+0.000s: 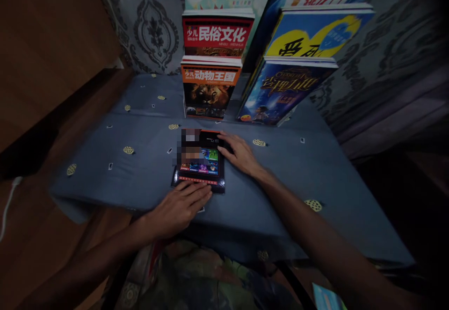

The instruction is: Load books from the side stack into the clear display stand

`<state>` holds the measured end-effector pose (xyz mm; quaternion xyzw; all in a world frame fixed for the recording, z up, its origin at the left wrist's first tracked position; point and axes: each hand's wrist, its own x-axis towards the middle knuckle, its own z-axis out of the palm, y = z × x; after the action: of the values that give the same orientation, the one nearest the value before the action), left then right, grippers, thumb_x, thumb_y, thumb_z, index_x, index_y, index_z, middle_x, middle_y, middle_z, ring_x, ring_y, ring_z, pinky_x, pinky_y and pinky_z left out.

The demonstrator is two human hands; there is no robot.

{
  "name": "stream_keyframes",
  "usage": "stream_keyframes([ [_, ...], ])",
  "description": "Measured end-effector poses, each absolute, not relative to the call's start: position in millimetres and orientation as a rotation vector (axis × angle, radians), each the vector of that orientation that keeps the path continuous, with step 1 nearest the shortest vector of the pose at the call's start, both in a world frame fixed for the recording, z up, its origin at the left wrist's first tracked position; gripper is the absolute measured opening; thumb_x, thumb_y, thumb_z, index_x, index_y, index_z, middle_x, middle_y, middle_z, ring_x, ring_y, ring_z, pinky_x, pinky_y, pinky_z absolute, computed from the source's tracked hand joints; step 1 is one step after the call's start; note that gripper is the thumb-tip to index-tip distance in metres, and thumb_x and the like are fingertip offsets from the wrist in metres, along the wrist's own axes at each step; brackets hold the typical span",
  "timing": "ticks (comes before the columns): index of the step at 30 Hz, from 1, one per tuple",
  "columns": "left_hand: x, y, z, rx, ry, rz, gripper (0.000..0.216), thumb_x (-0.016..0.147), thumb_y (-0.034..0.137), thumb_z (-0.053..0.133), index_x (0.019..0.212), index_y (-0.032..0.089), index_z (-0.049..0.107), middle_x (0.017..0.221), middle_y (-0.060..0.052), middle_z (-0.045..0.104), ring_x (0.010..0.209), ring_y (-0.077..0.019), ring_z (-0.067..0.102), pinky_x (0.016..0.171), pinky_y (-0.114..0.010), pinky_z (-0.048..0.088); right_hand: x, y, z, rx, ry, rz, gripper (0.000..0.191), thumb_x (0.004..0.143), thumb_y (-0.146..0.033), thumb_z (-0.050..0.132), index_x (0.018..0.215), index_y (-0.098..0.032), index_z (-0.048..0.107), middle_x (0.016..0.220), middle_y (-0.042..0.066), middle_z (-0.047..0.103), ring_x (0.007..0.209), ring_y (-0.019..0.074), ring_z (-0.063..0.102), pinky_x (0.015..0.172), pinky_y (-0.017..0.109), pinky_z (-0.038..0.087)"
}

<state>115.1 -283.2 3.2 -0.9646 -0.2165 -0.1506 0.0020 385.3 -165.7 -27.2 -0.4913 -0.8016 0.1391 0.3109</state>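
A thin book (209, 164) with a black cover lies on the cloth before me, showing rows of small coloured pictures and a red strip of print. Its upper left part is blurred out. Across its bottom edge rest the outstretched fingers of my left hand (182, 206), laid flat. My right hand (242, 155) is at the book's upper right edge, its thumb and fingers spread apart and touching the side. Neither hand is wrapped round anything.
Behind the book stand an orange lion-cover book (206, 90), a red book (217, 34) and a dark blue book (280, 90), with more books behind them. The grey-blue tablecloth (147, 127) has a pineapple print. A white cable (10, 202) hangs at left.
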Motion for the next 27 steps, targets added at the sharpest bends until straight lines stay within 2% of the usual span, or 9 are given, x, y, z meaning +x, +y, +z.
stream_keyframes([
  [8,92.2,-287.9,4.5,-2.993,-0.812,-0.487,0.056,0.089,0.002,0.043,0.145,0.011,0.048,0.138,-0.015,0.063,0.132,-0.0238,0.056,0.106,-0.043,0.049,384.1,-168.4,-26.1,-1.303,-2.129,0.363,0.043,0.099,-0.044,0.048,0.135,-0.023,0.06,0.148,0.012,0.056,0.138,0.0311,0.051,0.115,0.058,0.039],
  [12,82.0,-288.1,3.0,-2.937,-0.926,-0.551,0.055,0.09,0.002,0.042,0.142,0.014,0.052,0.136,-0.014,0.065,0.128,-0.0235,0.059,0.104,-0.043,0.052,385.3,-168.3,-25.3,-1.297,-2.135,0.352,0.042,0.099,-0.043,0.049,0.134,-0.023,0.061,0.147,0.013,0.057,0.137,0.0317,0.052,0.114,0.06,0.039],
  [19,75.1,-286.0,1.1,-2.87,-1.056,-0.772,0.048,0.091,0.003,0.046,0.136,0.016,0.058,0.13,-0.011,0.068,0.124,-0.0237,0.061,0.1,-0.042,0.057,355.1,-192.6,-1.6,-1.116,-2.217,0.357,0.033,0.1,-0.028,0.048,0.127,-0.026,0.067,0.131,0.01,0.07,0.135,0.0296,0.055,0.117,0.06,0.037],
  [23,77.8,-288.1,1.6,-2.862,-1.084,-0.788,0.049,0.091,0.001,0.044,0.135,0.016,0.058,0.129,-0.01,0.068,0.123,-0.0233,0.061,0.099,-0.04,0.059,314.4,-212.6,9.8,-0.783,-2.463,0.548,0.038,0.104,-0.025,0.041,0.136,-0.023,0.061,0.143,0.009,0.062,0.141,0.0214,0.048,0.119,0.049,0.038],
  [27,81.4,-290.6,-1.7,-2.831,-1.105,-0.808,0.05,0.091,0.001,0.043,0.136,0.015,0.057,0.126,-0.012,0.069,0.121,-0.0238,0.062,0.097,-0.039,0.06,292.8,-209.4,5.4,-0.721,-2.563,0.587,0.042,0.106,-0.03,0.039,0.144,-0.02,0.055,0.151,0.01,0.053,0.146,0.0197,0.041,0.123,0.047,0.033],
])
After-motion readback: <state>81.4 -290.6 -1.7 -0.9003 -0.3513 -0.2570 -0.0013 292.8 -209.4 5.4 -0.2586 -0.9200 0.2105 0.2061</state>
